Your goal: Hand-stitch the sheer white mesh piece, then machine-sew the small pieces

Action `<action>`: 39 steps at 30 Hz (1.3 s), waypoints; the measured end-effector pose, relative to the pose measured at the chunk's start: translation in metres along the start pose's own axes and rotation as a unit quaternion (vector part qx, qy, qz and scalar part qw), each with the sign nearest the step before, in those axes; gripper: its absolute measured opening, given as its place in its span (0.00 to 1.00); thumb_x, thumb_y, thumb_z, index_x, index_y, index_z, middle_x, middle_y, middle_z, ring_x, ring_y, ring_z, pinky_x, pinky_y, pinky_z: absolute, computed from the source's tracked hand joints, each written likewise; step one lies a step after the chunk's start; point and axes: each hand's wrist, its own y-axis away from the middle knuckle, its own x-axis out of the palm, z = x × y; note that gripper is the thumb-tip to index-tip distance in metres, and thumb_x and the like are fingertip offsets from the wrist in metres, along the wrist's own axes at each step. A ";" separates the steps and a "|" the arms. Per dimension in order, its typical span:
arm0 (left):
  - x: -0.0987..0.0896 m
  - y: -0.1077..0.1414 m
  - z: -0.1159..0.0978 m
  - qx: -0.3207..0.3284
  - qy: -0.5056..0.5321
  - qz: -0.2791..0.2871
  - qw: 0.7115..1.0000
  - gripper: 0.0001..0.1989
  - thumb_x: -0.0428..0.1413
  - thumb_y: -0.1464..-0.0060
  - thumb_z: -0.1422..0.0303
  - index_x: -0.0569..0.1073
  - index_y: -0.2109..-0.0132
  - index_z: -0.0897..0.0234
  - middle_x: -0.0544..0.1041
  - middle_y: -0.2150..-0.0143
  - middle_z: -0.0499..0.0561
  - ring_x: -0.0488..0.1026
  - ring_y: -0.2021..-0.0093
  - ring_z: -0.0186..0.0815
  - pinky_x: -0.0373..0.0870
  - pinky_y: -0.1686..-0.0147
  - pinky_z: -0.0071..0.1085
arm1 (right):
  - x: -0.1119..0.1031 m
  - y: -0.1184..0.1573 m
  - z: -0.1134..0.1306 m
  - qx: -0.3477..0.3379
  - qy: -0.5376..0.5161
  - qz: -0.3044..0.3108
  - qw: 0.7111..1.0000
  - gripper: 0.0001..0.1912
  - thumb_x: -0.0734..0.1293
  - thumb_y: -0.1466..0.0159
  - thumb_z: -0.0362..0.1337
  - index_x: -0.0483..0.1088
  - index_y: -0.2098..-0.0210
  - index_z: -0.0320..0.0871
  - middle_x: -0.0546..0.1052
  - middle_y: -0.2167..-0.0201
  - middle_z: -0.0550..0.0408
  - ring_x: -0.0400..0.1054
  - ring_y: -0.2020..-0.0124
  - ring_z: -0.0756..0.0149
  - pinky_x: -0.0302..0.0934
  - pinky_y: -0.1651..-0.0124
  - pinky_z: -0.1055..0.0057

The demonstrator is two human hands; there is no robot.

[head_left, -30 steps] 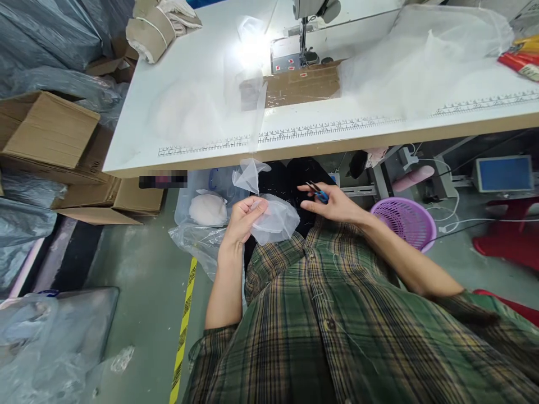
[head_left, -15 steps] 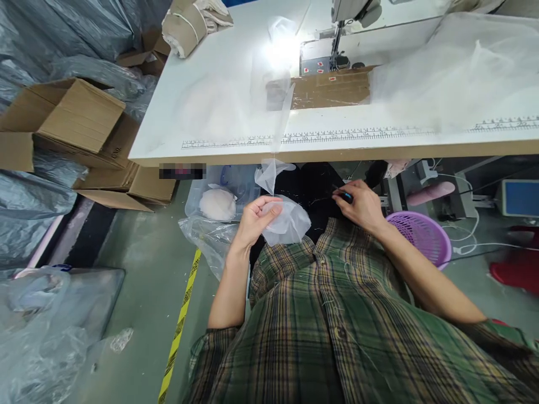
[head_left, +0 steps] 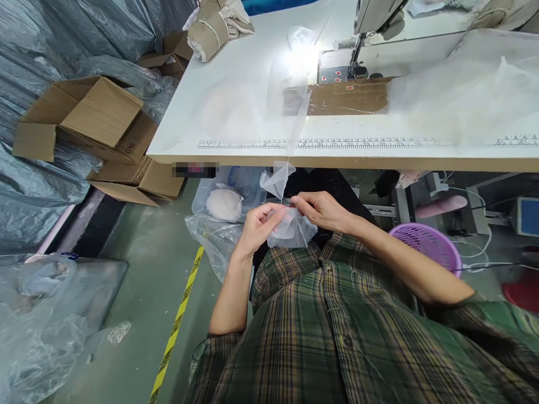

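Note:
My left hand (head_left: pixel 261 225) pinches a sheer white piece of fabric (head_left: pixel 290 227) between thumb and fingers above my lap. Beside it my right hand (head_left: pixel 322 210) is closed, its fingertips at the edge of the fabric near my left thumb. The small dark tool with a blue part that it held is hidden by the fingers now. A thin thread runs up from the left fingertips to a second sheer piece (head_left: pixel 278 179), which hangs at the table edge. From there a sheer strip (head_left: pixel 300 123) continues over the tabletop toward the sewing machine (head_left: pixel 357 50).
A white sewing table (head_left: pixel 177 134) with a printed ruler spans the front. Below it stands a clear bin (head_left: pixel 202 193) holding a white bundle (head_left: pixel 224 203). A purple basket (head_left: pixel 433 241) is at the right; cardboard boxes (head_left: pixel 96 118) are at the left. White sheer fabric (head_left: pixel 455 84) covers the table's right.
My right hand has moved left, from apart over my lap to the fabric beside my left hand. The small tool has gone out of sight. The whole view has shifted slightly.

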 end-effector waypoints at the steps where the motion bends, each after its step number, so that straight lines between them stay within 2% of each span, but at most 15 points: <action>1: 0.000 0.000 -0.001 0.001 -0.004 0.002 1.000 0.15 0.64 0.49 0.57 0.81 0.63 0.66 0.80 0.70 0.52 0.63 0.79 0.26 0.60 0.78 0.24 | 0.002 -0.002 0.000 -0.005 0.008 0.002 1.000 0.28 0.54 0.29 0.54 0.64 0.77 0.43 0.62 0.82 0.61 0.52 0.79 0.72 0.45 0.72 0.70; 6: -0.003 -0.001 0.000 0.004 -0.003 0.011 1.000 0.16 0.64 0.48 0.57 0.82 0.61 0.66 0.79 0.72 0.51 0.62 0.79 0.26 0.57 0.79 0.24 | 0.005 -0.005 -0.001 0.009 -0.001 -0.009 1.000 0.27 0.54 0.30 0.55 0.68 0.73 0.42 0.63 0.81 0.61 0.52 0.78 0.72 0.46 0.72 0.71; 9: -0.004 -0.002 0.002 -0.003 0.011 0.012 1.000 0.15 0.64 0.49 0.57 0.81 0.63 0.66 0.78 0.73 0.50 0.61 0.80 0.26 0.55 0.80 0.24 | 0.004 0.000 -0.001 0.031 -0.037 0.010 0.999 0.29 0.53 0.30 0.57 0.70 0.70 0.41 0.62 0.82 0.61 0.52 0.79 0.72 0.46 0.73 0.71; 13: -0.005 -0.003 0.001 -0.005 0.011 0.022 1.000 0.15 0.65 0.50 0.57 0.80 0.68 0.66 0.75 0.75 0.49 0.58 0.80 0.25 0.53 0.80 0.24 | 0.005 0.004 0.003 0.012 -0.028 0.027 0.999 0.27 0.54 0.29 0.55 0.64 0.74 0.43 0.61 0.82 0.62 0.50 0.79 0.73 0.45 0.72 0.71; 18: -0.006 -0.004 0.002 0.007 0.006 0.034 0.999 0.14 0.64 0.48 0.58 0.79 0.68 0.66 0.75 0.75 0.49 0.58 0.79 0.25 0.52 0.79 0.24 | 0.009 0.002 0.004 0.019 0.012 0.004 1.000 0.25 0.56 0.30 0.54 0.64 0.75 0.43 0.60 0.82 0.62 0.50 0.79 0.72 0.43 0.72 0.70; 22: -0.003 -0.007 0.005 0.000 0.007 0.054 0.999 0.14 0.64 0.48 0.58 0.80 0.65 0.66 0.75 0.74 0.49 0.58 0.79 0.26 0.52 0.79 0.24 | 0.012 0.004 0.001 0.047 -0.084 -0.030 0.995 0.28 0.56 0.32 0.59 0.68 0.70 0.42 0.65 0.77 0.59 0.55 0.75 0.70 0.48 0.71 0.71; 25: 0.000 -0.002 0.000 -0.006 0.006 0.075 0.997 0.15 0.62 0.46 0.56 0.79 0.65 0.66 0.75 0.74 0.49 0.59 0.79 0.26 0.53 0.80 0.24 | 0.012 0.018 0.001 0.046 -0.190 -0.009 0.981 0.26 0.64 0.37 0.60 0.69 0.61 0.42 0.68 0.71 0.58 0.57 0.72 0.70 0.53 0.70 0.72; 27: -0.002 0.009 -0.007 -0.017 -0.022 0.108 0.994 0.16 0.61 0.45 0.56 0.78 0.63 0.66 0.74 0.74 0.48 0.60 0.79 0.26 0.55 0.79 0.24 | 0.010 0.035 0.004 0.069 -0.229 0.045 0.970 0.24 0.70 0.41 0.58 0.69 0.63 0.42 0.67 0.73 0.60 0.56 0.74 0.72 0.52 0.73 0.73; 28: -0.004 0.015 -0.011 -0.024 -0.051 0.143 0.988 0.16 0.61 0.45 0.56 0.78 0.61 0.66 0.73 0.74 0.47 0.61 0.78 0.26 0.56 0.78 0.23 | 0.008 0.046 0.005 0.085 -0.244 0.081 0.963 0.23 0.72 0.42 0.56 0.69 0.66 0.41 0.65 0.75 0.61 0.55 0.75 0.73 0.50 0.74 0.74; 31: -0.018 0.032 -0.018 -0.053 -0.159 0.301 0.939 0.15 0.64 0.49 0.58 0.78 0.60 0.66 0.72 0.76 0.44 0.63 0.77 0.26 0.57 0.77 0.22 | 0.001 0.074 0.006 0.128 -0.292 0.182 0.930 0.21 0.71 0.40 0.53 0.70 0.69 0.39 0.64 0.78 0.61 0.55 0.76 0.74 0.49 0.75 0.75; 33: -0.029 0.035 -0.016 -0.066 -0.187 0.362 0.911 0.14 0.63 0.48 0.59 0.79 0.64 0.67 0.73 0.76 0.45 0.65 0.76 0.27 0.59 0.76 0.22 | -0.001 0.084 0.001 0.151 -0.314 0.197 0.916 0.21 0.70 0.40 0.53 0.72 0.68 0.39 0.66 0.78 0.61 0.56 0.77 0.74 0.50 0.74 0.75; 34: -0.033 0.033 -0.013 -0.065 -0.179 0.358 0.914 0.13 0.63 0.48 0.59 0.78 0.66 0.67 0.74 0.75 0.46 0.66 0.75 0.27 0.61 0.75 0.22 | -0.001 0.084 -0.004 0.162 -0.317 0.187 0.916 0.21 0.70 0.40 0.53 0.72 0.68 0.39 0.65 0.78 0.61 0.55 0.78 0.75 0.49 0.75 0.75; 36: -0.038 0.023 -0.002 -0.061 -0.129 0.294 0.945 0.14 0.63 0.49 0.58 0.77 0.68 0.67 0.76 0.73 0.48 0.70 0.72 0.29 0.65 0.71 0.24 | 0.003 0.077 -0.018 0.179 -0.310 0.131 0.925 0.22 0.70 0.41 0.55 0.71 0.69 0.40 0.64 0.80 0.62 0.53 0.79 0.75 0.48 0.75 0.74; 39: -0.033 -0.002 0.017 -0.073 -0.060 0.117 0.989 0.16 0.65 0.51 0.57 0.74 0.68 0.66 0.75 0.74 0.47 0.71 0.74 0.29 0.69 0.71 0.25 | 0.013 0.057 -0.042 0.183 -0.248 -0.008 0.951 0.22 0.69 0.42 0.56 0.68 0.72 0.41 0.64 0.80 0.62 0.54 0.78 0.73 0.49 0.74 0.73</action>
